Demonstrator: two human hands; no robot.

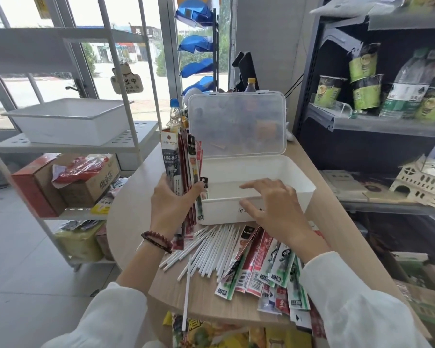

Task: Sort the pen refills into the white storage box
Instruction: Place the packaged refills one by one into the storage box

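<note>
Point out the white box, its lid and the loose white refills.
white box (221, 210), head view, front wall.
lid (236, 124), head view, middle of clear panel.
white refills (211, 249), head view, middle of the fan.

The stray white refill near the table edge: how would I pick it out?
On the wooden table, before the white box, lies a fan of white refills. The stray refill lies at the fan's left, alone, pointing toward the camera and overhanging the table's edge.

The storage box (251, 169) sits beneath the right hand (274, 208), just right of the left hand (170, 204) and its packet bundle (180, 156), loose refills (211, 248) between the wrists
</note>
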